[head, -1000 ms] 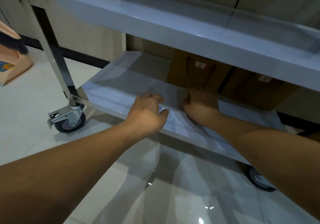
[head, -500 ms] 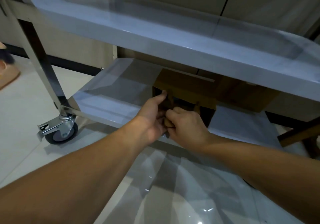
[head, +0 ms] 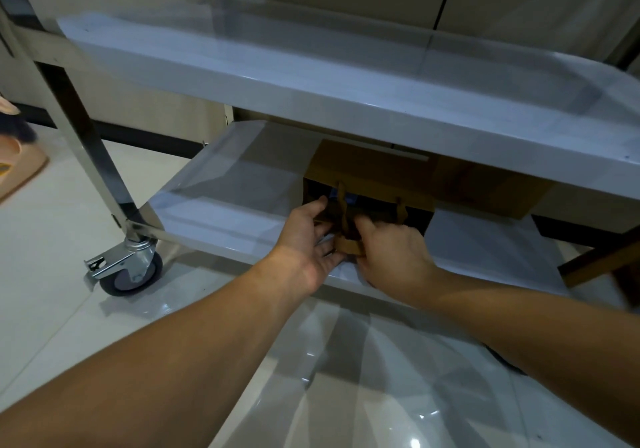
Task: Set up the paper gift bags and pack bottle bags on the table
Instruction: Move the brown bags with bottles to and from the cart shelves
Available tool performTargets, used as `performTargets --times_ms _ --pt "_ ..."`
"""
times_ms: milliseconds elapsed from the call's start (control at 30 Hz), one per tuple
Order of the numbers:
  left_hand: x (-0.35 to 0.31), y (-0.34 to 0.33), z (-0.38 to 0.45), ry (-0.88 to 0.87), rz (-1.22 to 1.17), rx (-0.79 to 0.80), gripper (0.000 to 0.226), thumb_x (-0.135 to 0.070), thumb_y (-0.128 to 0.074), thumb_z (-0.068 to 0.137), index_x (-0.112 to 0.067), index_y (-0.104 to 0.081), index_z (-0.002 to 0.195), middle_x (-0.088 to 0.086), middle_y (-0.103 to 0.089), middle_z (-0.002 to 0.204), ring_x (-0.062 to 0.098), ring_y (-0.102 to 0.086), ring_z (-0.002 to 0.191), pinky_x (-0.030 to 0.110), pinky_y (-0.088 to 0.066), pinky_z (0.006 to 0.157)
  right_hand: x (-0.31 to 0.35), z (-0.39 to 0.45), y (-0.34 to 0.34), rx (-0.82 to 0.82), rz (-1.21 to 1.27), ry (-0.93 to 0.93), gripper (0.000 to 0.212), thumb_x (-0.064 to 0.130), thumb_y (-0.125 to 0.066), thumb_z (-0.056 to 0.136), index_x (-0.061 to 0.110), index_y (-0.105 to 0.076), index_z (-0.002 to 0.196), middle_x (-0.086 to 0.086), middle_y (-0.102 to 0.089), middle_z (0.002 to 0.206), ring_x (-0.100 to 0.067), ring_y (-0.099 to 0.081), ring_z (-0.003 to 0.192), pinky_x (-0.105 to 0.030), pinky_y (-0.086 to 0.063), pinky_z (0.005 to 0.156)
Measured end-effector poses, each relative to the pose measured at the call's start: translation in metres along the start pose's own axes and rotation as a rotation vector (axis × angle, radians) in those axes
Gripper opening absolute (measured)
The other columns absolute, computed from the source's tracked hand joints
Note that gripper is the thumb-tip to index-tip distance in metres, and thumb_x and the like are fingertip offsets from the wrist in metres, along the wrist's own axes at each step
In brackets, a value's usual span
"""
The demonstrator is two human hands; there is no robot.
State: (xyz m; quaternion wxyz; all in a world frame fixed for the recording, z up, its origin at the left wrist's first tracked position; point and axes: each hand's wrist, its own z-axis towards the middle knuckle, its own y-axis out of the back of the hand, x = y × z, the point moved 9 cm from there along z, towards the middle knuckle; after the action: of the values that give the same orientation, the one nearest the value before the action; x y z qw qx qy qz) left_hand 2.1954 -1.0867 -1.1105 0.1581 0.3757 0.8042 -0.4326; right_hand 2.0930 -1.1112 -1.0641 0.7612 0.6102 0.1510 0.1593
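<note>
Brown paper gift bag [head: 372,174] lies just beyond both hands on the lower shelf [head: 221,212]. Right hand [head: 391,253] pinches its handle [head: 346,245], left hand [head: 304,240] spread beside; tugging could tear it.

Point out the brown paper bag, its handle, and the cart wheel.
paper bag [head: 374,174], head view, on its upper side panel.
handle [head: 348,245], head view, on the flat strip between the hands.
cart wheel [head: 133,273], head view, on the grey tyre.

I count two brown paper bags [head: 370,174] on the cart's lower shelf [head: 225,212], two hands, one caster [head: 133,269].
</note>
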Motion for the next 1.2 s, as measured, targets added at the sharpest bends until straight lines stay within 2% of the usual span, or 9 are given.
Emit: performTargets --times_ms 167,267,433,500,567,700,833,1067,1200 --pt "0.002 0.003 0.002 0.008 -0.002 0.006 0.033 -0.034 -0.062 0.098 -0.012 -0.064 0.123 0.010 -0.072 0.115 0.030 -0.070 0.102 0.041 -0.058 0.066 -0.003 0.003 -0.008 0.049 0.069 -0.021 0.021 0.032 -0.060 0.094 0.022 -0.065 0.111 -0.002 -0.068 0.094 -0.026 -0.066 0.083 -0.030 -0.044 0.064" --pt "0.002 0.004 0.007 0.012 0.001 0.021 0.037 -0.038 -0.060 0.098 -0.012 -0.065 0.123 0.011 -0.072 0.115 0.031 -0.069 0.104 0.042 -0.059 0.074 0.005 -0.002 -0.009 -0.067 0.050 0.086 0.015 0.027 -0.068 0.084 0.016 -0.072 0.093 -0.005 -0.062 0.085 -0.029 -0.062 0.076 -0.028 -0.037 0.058" --pt "0.002 0.010 0.007 0.022 0.027 0.034 0.047 -0.046 -0.059 0.097 -0.009 -0.062 0.126 0.011 -0.068 0.122 0.030 -0.068 0.107 0.043 -0.058 0.084 0.026 -0.017 0.003 -0.178 0.144 0.268 0.018 0.024 -0.053 0.084 0.013 -0.066 0.083 -0.003 -0.062 0.077 -0.024 -0.058 0.078 -0.042 -0.046 0.092" --pt "0.007 0.019 -0.005 0.043 0.018 0.002 0.047 -0.045 -0.060 0.096 -0.007 -0.058 0.124 0.009 -0.067 0.122 0.028 -0.068 0.103 0.043 -0.056 0.083 0.029 -0.029 0.002 -0.107 0.168 0.194 0.022 0.026 -0.049 0.086 0.011 -0.065 0.086 -0.005 -0.063 0.070 -0.025 -0.059 0.068 -0.041 -0.048 0.094" --pt "0.020 0.031 -0.026 0.098 -0.018 -0.048 0.039 -0.043 -0.060 0.096 -0.010 -0.056 0.117 0.009 -0.068 0.123 0.029 -0.068 0.102 0.043 -0.057 0.083 0.036 -0.044 0.001 0.035 0.143 0.100 0.024 0.027 -0.049 0.088 0.009 -0.065 0.093 -0.010 -0.063 0.063 -0.032 -0.059 0.059 -0.039 -0.055 0.078" --pt "0.053 0.053 -0.086 0.257 0.066 -0.175 0.044 -0.041 -0.061 0.097 -0.010 -0.058 0.128 0.012 -0.065 0.127 0.031 -0.065 0.112 0.046 -0.056 0.092 0.054 -0.066 0.017 0.425 0.109 -0.035 0.026 0.034 -0.048 0.100 0.017 -0.056 0.119 -0.006 -0.069 0.091 -0.030 -0.066 0.083 -0.034 -0.050 0.078" --pt "0.043 0.066 -0.164 0.363 0.192 -0.295 0.042 -0.038 -0.057 0.101 -0.011 -0.056 0.134 0.009 -0.064 0.130 0.032 -0.065 0.112 0.045 -0.057 0.091 0.083 -0.090 0.070 0.548 0.208 -0.067 0.015 0.036 -0.055 0.094 0.021 -0.054 0.092 0.004 -0.056 0.076 -0.021 -0.057 0.072 -0.029 -0.045 0.064" --pt "-0.076 0.027 -0.290 0.411 0.337 -0.364 0.031 -0.030 -0.058 0.102 -0.009 -0.061 0.125 0.009 -0.066 0.119 0.031 -0.065 0.109 0.043 -0.058 0.087 0.109 -0.087 0.204 0.713 0.228 -0.172 0.016 0.015 -0.058 0.088 0.025 -0.048 0.082 -0.001 -0.054 0.077 -0.027 -0.058 0.080 -0.028 -0.033 0.065" --pt "-0.192 -0.006 -0.351 0.276 0.689 -0.336 0.033 -0.033 -0.059 0.101 -0.013 -0.059 0.127 0.006 -0.066 0.119 0.027 -0.064 0.106 0.038 -0.057 0.084 0.136 -0.060 0.294 0.777 0.279 -0.227 0.011 0.005 -0.056 0.082 0.013 -0.063 0.086 -0.001 -0.055 0.081 -0.025 -0.061 0.087 -0.027 -0.039 0.063"
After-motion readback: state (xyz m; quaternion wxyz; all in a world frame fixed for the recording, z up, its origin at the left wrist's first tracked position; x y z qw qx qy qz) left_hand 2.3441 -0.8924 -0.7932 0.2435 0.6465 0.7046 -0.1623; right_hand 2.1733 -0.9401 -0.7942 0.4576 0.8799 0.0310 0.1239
